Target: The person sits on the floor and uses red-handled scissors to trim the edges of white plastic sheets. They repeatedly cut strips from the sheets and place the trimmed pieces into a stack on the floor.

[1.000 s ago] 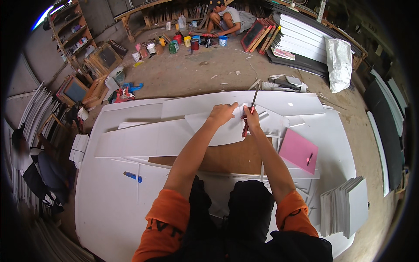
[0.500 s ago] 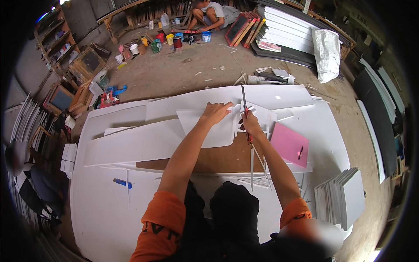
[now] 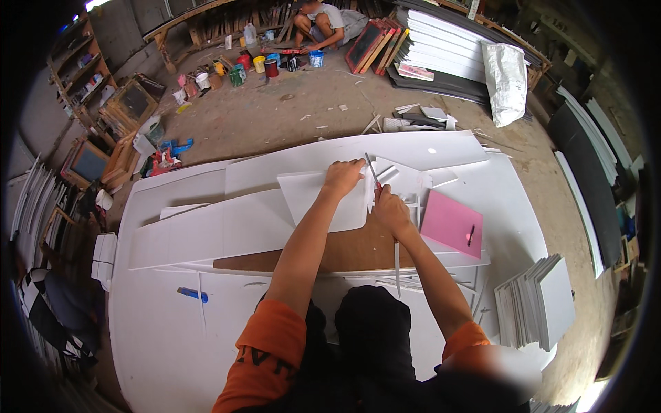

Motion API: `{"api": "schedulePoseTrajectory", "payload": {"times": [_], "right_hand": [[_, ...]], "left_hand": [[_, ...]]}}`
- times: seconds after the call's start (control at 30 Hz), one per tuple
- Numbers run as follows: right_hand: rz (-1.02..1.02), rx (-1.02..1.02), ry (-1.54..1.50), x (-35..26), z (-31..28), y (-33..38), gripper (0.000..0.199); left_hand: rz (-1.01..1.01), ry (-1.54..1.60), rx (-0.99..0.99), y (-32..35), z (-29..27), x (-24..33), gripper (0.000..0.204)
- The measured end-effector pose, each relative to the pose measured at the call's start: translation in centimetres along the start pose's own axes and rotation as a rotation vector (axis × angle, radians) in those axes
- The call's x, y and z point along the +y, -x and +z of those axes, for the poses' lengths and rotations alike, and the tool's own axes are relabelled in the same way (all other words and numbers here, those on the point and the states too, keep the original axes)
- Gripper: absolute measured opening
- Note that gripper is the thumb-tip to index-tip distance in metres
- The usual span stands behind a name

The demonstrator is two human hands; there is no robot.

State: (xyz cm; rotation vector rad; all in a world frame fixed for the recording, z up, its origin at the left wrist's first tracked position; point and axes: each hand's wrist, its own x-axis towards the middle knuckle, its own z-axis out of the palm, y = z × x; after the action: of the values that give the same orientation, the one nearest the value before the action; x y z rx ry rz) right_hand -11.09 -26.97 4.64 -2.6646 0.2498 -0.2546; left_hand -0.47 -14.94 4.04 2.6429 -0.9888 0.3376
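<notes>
My left hand (image 3: 344, 177) is closed on the upper right edge of a white board piece (image 3: 310, 193), thumb and fingers at its corner. Right beside it, my right hand (image 3: 391, 208) grips what look like red-handled scissors (image 3: 376, 180). Their dark, narrow blade points up and away, along the board's right edge near my left fingertips. How far the blades are apart is too small to tell. Narrow white offcuts (image 3: 387, 172) lie just past my right hand. Under the board piece rests a brown board (image 3: 351, 251), among larger white sheets (image 3: 200, 237).
A pink sheet (image 3: 451, 227) with a black pen (image 3: 471, 235) lies right of my hands. A blue cutter knife (image 3: 193, 294) is at the left. Stacked grey-white boards (image 3: 537, 303) stand at the right. Beyond, paint cans (image 3: 259, 64) surround a crouching person (image 3: 323, 27).
The scissors have come nearer and tilted left, their blade tip now lower beside my left fingers. My right hand has turned and moved slightly nearer. My left hand keeps its hold on the board.
</notes>
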Motion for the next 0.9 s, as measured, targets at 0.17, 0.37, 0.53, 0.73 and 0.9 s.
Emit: {"api": "schedulePoseTrajectory", "payload": {"times": [0.17, 0.37, 0.53, 0.73, 0.9], "right_hand": [[0.042, -0.001, 0.185, -1.4, -1.4, 0.9, 0.033], [-0.100, 0.221, 0.329, -1.2, -0.6, 1.6, 0.034], [-0.211, 0.383, 0.405, -0.5, 0.3, 1.9, 0.034], [-0.119, 0.241, 0.343, -1.3, -0.3, 1.9, 0.035], [-0.121, 0.194, 0.283, -1.8, -1.0, 1.8, 0.035]], "left_hand": [[-0.014, 0.008, 0.016, 0.1, 0.2, 0.4, 0.028], [-0.014, -0.006, 0.032, 0.6, 0.0, 1.2, 0.026], [-0.003, -0.007, 0.058, 0.6, 0.2, 1.0, 0.027], [0.002, -0.038, 0.051, 0.5, 0.4, 0.8, 0.028], [-0.027, -0.032, 0.028, 0.4, 0.3, 0.8, 0.029]]}}
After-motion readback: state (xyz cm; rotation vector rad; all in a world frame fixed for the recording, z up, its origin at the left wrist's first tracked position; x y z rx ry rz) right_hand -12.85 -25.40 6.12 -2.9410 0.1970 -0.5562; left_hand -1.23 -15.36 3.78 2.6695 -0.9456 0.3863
